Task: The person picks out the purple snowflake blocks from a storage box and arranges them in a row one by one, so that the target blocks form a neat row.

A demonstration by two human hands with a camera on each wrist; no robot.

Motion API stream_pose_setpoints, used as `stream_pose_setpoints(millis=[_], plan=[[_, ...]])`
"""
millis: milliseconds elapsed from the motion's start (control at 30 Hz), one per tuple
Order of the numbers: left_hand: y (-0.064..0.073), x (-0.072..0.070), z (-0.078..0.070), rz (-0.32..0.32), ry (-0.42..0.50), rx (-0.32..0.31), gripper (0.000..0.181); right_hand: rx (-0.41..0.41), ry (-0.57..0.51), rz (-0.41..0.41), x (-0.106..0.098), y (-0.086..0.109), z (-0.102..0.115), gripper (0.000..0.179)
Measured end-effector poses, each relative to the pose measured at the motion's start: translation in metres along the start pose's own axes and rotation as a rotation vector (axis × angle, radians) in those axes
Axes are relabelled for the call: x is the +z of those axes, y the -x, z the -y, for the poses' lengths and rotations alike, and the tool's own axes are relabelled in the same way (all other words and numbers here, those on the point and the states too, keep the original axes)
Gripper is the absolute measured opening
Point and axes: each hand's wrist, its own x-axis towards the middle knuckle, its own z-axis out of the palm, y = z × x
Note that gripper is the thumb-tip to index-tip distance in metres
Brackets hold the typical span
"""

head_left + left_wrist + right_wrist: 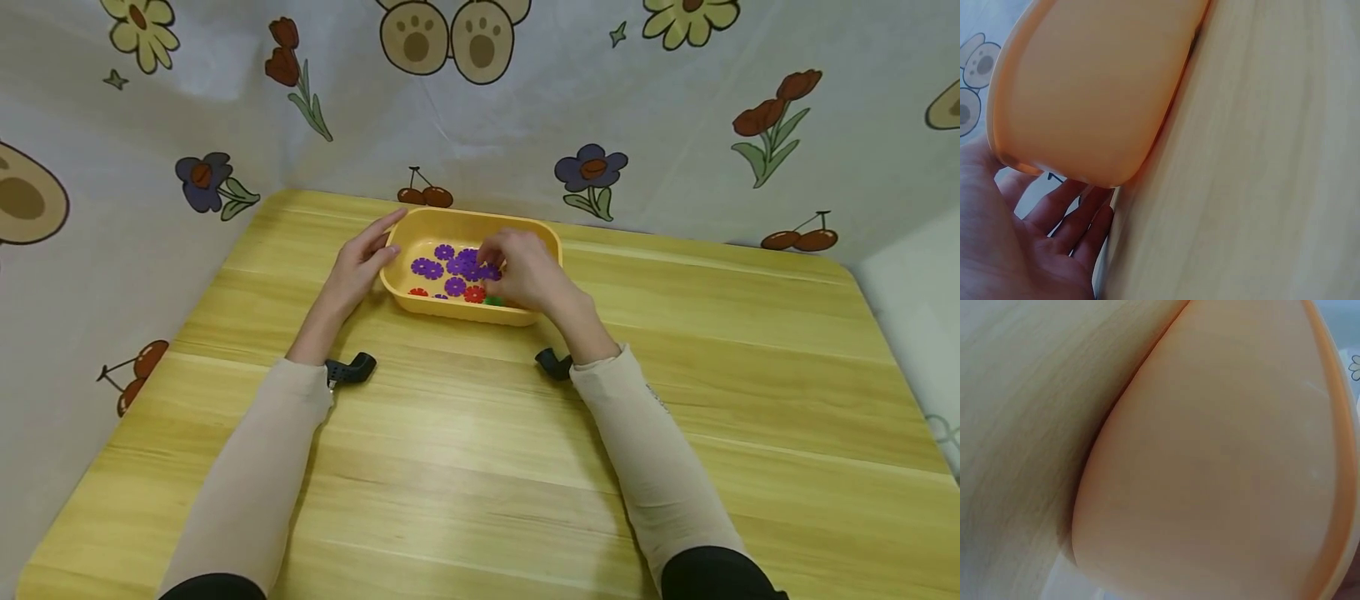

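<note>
A yellow plastic basin [457, 310] stands toward the back of the table, holding several snowflake-shaped plastic discs. Most are purple discs [454, 287]; a red disc [474, 294] and a green disc [493, 301] lie near the front wall. At the basin's left end, my left hand [358, 265] grips the rim, thumb at the edge and fingers along the outside. My right hand [525, 268] reaches over the right side, its bent fingers down among the purple discs. Whether those fingers pinch a disc is hidden. The right wrist view is filled mostly by the basin's outer wall [1210, 456].
The wood-grain table [450, 467] extends around the basin. A white cloth [495, 125] printed with flowers, cherries and bears hangs behind it. Dark wrist-worn devices stick out at the left wrist [352, 369] and right wrist [553, 364].
</note>
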Motion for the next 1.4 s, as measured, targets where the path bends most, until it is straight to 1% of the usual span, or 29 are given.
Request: stream_pose_setpoints(millis=[167,267,400,567,733,867,967,1200,1400], plan=[[0.000,0.000,0.002,0.004,0.001,-0.020,0.055,-0.038,-0.034,-0.065,-0.005,0.005,-0.002,0.029],[0.000,0.001,0.000,0.005,0.008,-0.020,0.055,-0.052,-0.058,-0.101,-0.010,0.007,-0.005,0.029],[0.000,0.001,-0.001,0.003,0.000,-0.005,0.054,-0.050,-0.094,-0.144,-0.018,0.008,-0.010,0.029],[0.000,0.000,0.002,-0.004,-0.008,0.001,0.053,-0.062,-0.126,-0.188,-0.026,0.009,-0.013,0.028],[0.001,0.000,0.003,-0.003,0.008,0.006,0.053,-0.056,-0.155,-0.243,-0.037,0.018,-0.022,0.029],[0.000,0.000,0.003,0.000,0.012,0.007,0.053,-0.028,-0.143,-0.322,-0.049,0.028,-0.039,0.029],[0.000,0.000,0.003,-0.005,0.010,0.004,0.053,0.008,-0.137,-0.352,-0.057,0.034,-0.053,0.030],[0.000,0.002,0.001,0.000,0.007,-0.002,0.055,0.105,-0.171,-0.377,-0.070,0.044,-0.078,0.028],[0.000,0.002,0.001,0.000,0.006,-0.001,0.054,0.183,-0.173,-0.340,-0.068,0.049,-0.101,0.025]])
